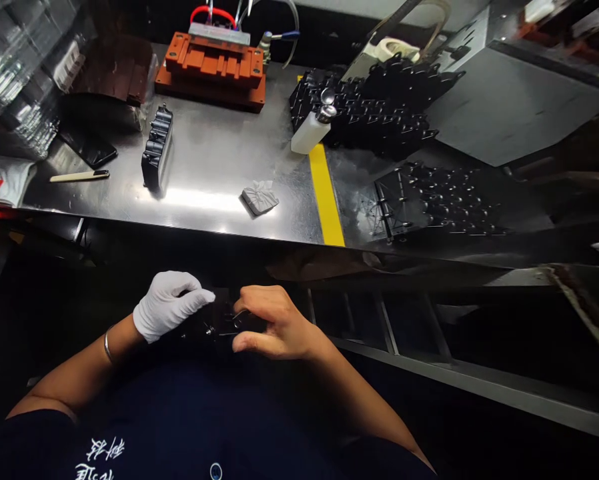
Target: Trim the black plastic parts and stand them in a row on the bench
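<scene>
In front of my body, below the bench edge, a black plastic part (223, 319) with small glints lies between my hands; its outline is mostly lost against the dark background. My left hand (172, 303), in a white glove, is closed at the part's left side, thumb pressed toward the fingers. My bare right hand (274, 323) curves round its right side, index finger above and thumb below. On the bench beyond stands a similar black ribbed part (158, 147). A crumpled grey cloth-like piece (260, 198) lies to its right.
An orange fixture (212, 70) with hoses stands at the back of the metal bench (204, 167). Right of it are a white pump bottle (309, 133), yellow tape (325, 197) and stacked black parts (379, 103). A pen-like tool (79, 176) and clear trays (17, 67) are left.
</scene>
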{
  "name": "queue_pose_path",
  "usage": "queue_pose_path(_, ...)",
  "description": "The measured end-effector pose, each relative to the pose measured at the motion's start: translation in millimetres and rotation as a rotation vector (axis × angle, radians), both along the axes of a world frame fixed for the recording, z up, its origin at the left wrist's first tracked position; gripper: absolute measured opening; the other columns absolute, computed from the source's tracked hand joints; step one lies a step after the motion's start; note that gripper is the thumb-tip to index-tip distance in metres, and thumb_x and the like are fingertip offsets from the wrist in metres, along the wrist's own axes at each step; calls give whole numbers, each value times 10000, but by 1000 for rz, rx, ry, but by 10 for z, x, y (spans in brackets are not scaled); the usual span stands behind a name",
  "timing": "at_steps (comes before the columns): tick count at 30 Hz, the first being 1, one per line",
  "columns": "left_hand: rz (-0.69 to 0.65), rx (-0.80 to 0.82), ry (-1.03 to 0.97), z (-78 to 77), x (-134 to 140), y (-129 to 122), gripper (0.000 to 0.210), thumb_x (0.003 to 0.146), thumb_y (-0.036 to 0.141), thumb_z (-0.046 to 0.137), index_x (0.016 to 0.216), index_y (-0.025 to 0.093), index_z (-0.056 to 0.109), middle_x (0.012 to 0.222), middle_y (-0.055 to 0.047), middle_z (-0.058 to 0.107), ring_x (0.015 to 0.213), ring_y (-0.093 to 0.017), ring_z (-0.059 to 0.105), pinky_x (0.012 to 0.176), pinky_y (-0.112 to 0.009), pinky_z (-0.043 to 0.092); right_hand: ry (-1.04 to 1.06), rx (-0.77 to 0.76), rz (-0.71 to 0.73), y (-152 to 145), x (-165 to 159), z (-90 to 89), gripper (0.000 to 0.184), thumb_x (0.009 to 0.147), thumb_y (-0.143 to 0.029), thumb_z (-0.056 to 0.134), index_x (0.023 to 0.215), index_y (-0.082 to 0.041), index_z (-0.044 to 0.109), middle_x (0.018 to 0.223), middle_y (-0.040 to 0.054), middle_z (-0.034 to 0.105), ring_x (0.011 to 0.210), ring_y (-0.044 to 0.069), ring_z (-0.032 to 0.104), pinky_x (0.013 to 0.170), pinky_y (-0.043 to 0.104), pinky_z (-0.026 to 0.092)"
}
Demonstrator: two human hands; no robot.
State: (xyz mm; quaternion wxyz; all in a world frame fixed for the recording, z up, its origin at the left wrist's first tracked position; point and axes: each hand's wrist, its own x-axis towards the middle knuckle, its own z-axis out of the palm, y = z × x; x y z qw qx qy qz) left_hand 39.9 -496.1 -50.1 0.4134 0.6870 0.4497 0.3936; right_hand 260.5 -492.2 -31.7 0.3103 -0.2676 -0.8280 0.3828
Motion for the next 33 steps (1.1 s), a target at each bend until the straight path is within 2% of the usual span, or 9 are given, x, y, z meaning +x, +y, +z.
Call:
queue_pose_path(6, 110, -120, -40, -43, 42, -5, 385, 797, 414, 645, 531, 154, 546, 490, 26, 479, 467, -76, 426, 460, -202, 345, -189, 253, -112, -27, -63, 7, 551, 934, -519, 454, 509, -176, 381, 529, -36, 343, 491, 79, 314, 474, 245, 210)
queue_pose_path(11, 239, -301, -108, -76, 115, -23, 414, 795, 489, 616, 553, 162, 541, 525, 21, 473, 509, -89, 420, 473, -210, 359, -200, 433, -302, -14, -75, -72, 527, 924, -581, 407, 634, -158, 528, 587, 9, 468, 548, 106, 411, 518, 245, 287)
queue_pose_path(15, 307, -327, -79, -86, 161, -16, 449, 808, 512, 591, 532, 171, 497, 534, 30, 425, 532, -88, 385, 489, -214, 344, -213, 490, -376, -3, -107, -133, 545, 951, -560, 352, 593, -173, 490, 582, 20, 468, 558, 118, 410, 527, 261, 283)
queue_pose_path(18, 325, -346, -67, -77, 182, -12, 491, 803, 545, 588, 510, 178, 442, 526, 39, 380, 528, -85, 355, 483, -218, 326, -225, 430, -361, 3, -92, -125, 542, 976, -521, 315, 563, -188, 423, 558, 2, 422, 521, 110, 359, 502, 274, 243)
queue_pose_path(22, 336, -435, -85, -44, 199, 27, 527, 760, 626, 594, 518, 179, 455, 527, 39, 405, 530, -90, 367, 487, -226, 337, -164, 107, -29, 8, -5, -68, 530, 1005, -472, 254, 585, -190, 412, 539, -28, 413, 471, 85, 354, 470, 241, 268)
queue_pose_path(23, 343, -479, -101, -37, 199, 46, 529, 757, 647, 582, 539, 176, 482, 538, 35, 433, 535, -94, 381, 492, -228, 346, -124, 40, -18, 8, 12, -62, 519, 1014, -444, 234, 610, -189, 437, 555, -25, 441, 480, 84, 387, 478, 230, 300)
queue_pose_path(25, 329, -579, -149, -30, 192, 88, 526, 765, 671, 554, 616, 167, 562, 589, 20, 518, 559, -103, 431, 515, -233, 380, -62, 25, -178, 9, 25, -73, 450, 1018, -365, 261, 686, -184, 506, 601, -8, 501, 522, 95, 455, 517, 229, 358)
queue_pose_path(28, 254, -687, -193, -36, 175, 130, 516, 776, 666, 545, 738, 162, 643, 697, -11, 623, 628, -126, 512, 582, -247, 435, -62, 242, -489, 20, -10, -139, 280, 975, -246, 411, 770, -177, 588, 642, 22, 574, 577, 123, 515, 576, 257, 393)
queue_pose_path(33, 243, -718, -182, -51, 173, 129, 508, 792, 652, 535, 765, 161, 659, 741, -29, 647, 675, -141, 538, 630, -263, 452, -144, 477, -576, 50, -69, -224, 178, 929, -175, 507, 800, -168, 630, 659, 40, 640, 594, 137, 539, 601, 267, 403)
